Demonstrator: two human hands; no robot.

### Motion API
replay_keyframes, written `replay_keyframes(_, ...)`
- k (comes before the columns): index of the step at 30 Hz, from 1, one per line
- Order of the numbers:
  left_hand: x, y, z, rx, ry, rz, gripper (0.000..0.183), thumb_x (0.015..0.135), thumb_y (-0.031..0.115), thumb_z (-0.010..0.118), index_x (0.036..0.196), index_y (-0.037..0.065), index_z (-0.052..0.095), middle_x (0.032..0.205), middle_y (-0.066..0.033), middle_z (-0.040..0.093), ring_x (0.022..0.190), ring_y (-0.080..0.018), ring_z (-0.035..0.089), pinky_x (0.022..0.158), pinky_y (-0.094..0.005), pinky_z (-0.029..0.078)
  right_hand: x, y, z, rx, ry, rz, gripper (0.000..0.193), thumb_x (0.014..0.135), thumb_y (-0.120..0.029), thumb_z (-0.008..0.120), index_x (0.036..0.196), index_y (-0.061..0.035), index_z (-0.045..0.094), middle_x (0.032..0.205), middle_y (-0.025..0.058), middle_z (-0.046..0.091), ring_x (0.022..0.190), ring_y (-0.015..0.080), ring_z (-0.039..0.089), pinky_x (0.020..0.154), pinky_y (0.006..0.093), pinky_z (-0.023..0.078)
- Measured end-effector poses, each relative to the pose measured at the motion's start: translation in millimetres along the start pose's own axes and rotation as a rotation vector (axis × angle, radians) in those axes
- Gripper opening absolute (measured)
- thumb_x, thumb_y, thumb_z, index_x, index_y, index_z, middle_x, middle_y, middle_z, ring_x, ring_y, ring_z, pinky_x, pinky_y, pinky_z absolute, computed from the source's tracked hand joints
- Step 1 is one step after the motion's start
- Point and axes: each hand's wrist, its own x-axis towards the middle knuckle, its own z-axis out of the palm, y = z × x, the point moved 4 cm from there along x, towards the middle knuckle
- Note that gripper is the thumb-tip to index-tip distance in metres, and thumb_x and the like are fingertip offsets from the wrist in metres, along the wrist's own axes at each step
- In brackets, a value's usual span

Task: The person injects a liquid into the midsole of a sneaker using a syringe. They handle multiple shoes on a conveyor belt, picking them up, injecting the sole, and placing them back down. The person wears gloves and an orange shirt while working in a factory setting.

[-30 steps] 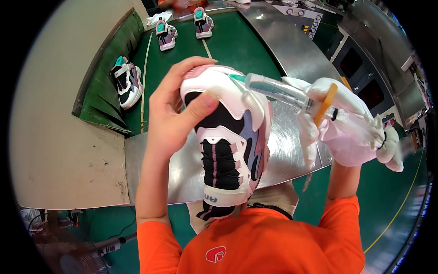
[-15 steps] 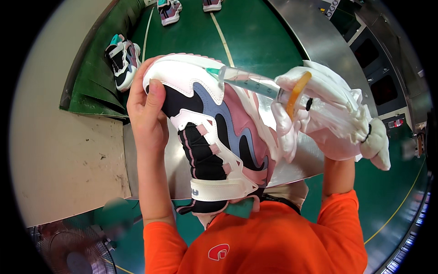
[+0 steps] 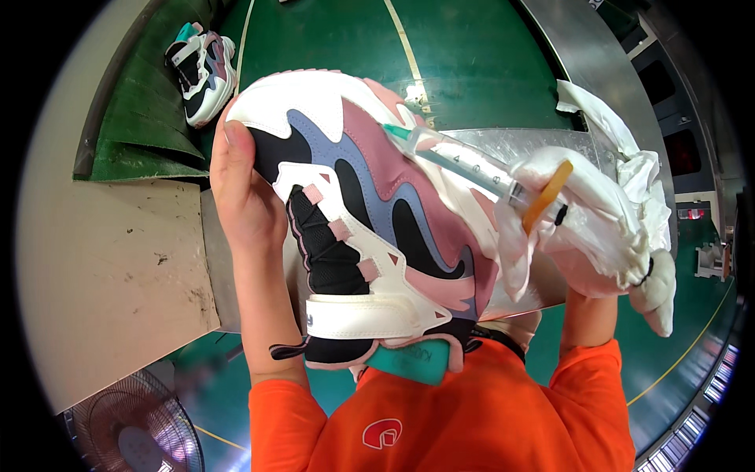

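A large sneaker [image 3: 440, 216] in white, pink, blue-grey and black lies tilted on its side, toe away from me. My left hand [image 3: 240, 185] grips it round the toe, thumb on the upper. White fabric, like a loose glove, wraps my right hand [image 3: 586, 208]. That hand is closed on a clear syringe [image 3: 468, 164] with a green tip. The tip points at the seam between pink panel and white sole; whether it touches, I cannot tell. An orange-yellow band [image 3: 548, 197] sits across the gloved fingers at the syringe's rear. Teal material [image 3: 413, 362] shows inside the shoe's collar.
Another sneaker [image 3: 203, 75] of the same pattern lies at the far left on the green belt [image 3: 330, 39]. A metal sheet [image 3: 543, 141] lies under the work. A beige panel [image 3: 118, 267] stands left, with a fan [image 3: 134, 425] below it.
The syringe tip has moved along the sole seam from near the toe towards the middle of the shoe. The sneaker has turned slightly and come nearer. The far shoes have mostly left the view.
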Motion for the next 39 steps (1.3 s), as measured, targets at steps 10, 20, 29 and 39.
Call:
replay_keyframes(10, -2, -7, -5, -0.03, 0.055, -0.057, 0.039, 0.101, 0.029, 0.049, 0.123, -0.003, 0.054, 0.116, -0.0123, 0.062, 0.106, -0.0187, 0.06, 0.094, -0.0316, 0.045, -23, 0, -10, 0.02, -0.003, 0.112, 0.059, 0.091, -0.036, 0.061, 0.125, 0.0113, 0.052, 0.09, 0.0208, 0.061, 0.077, 0.0241, 0.062, 0.058, 0.0277, 0.048)
replay_keyframes(20, -3, -9, -7, -0.08, 0.05, -0.088, 0.037, 0.101, 0.028, 0.049, 0.122, -0.002, 0.054, 0.113, -0.0113, 0.063, 0.102, -0.0187, 0.062, 0.089, -0.0318, 0.048, -47, -8, -10, 0.001, 0.016, 0.092, 0.065, 0.087, -0.044, 0.061, 0.116, 0.013, 0.049, 0.082, 0.0236, 0.058, 0.061, 0.0281, 0.06, 0.047, 0.0326, 0.049)
replay_keyframes(29, -4, -11, -8, -0.063, 0.13, -0.113, 0.039, 0.1, 0.029, 0.051, 0.125, -0.001, 0.053, 0.117, -0.0105, 0.062, 0.105, -0.0183, 0.061, 0.091, -0.0321, 0.047, -67, -10, -12, 0.042, 0.043, 0.016, 0.071, 0.082, -0.049, 0.064, 0.112, 0.0136, 0.048, 0.077, 0.0246, 0.056, 0.05, 0.0303, 0.059, 0.04, 0.0352, 0.05)
replay_keyframes(39, -5, -11, -2, -0.057, 0.112, -0.147, 0.042, 0.101, 0.032, 0.048, 0.127, -0.001, 0.052, 0.119, -0.0095, 0.061, 0.107, -0.0179, 0.06, 0.093, -0.0315, 0.046, -63, -17, -11, 0.145, 0.137, -0.049, 0.061, 0.084, -0.035, 0.064, 0.125, 0.0052, 0.043, 0.096, 0.0216, 0.056, 0.079, 0.0351, 0.062, 0.066, 0.0439, 0.054)
